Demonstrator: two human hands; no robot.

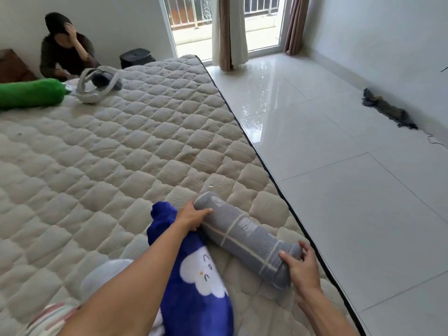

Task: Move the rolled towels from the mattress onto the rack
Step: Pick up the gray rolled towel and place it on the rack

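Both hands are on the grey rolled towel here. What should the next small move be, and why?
Probably lift the grey towel clear of the mattress. The left hand grips its far end and the right hand its near end, yet it still lies on the quilting beside the blue towel.

white walls (363, 32), glossy white floor tiles (339, 146) catching daylight from sliding glass doors (191, 23) — brown curtains (229, 32) hang there (a dark rag (388, 110) lies along the wall).

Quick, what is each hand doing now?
Left hand: closed on the far end of the grey rolled towel.
Right hand: gripping its near end.
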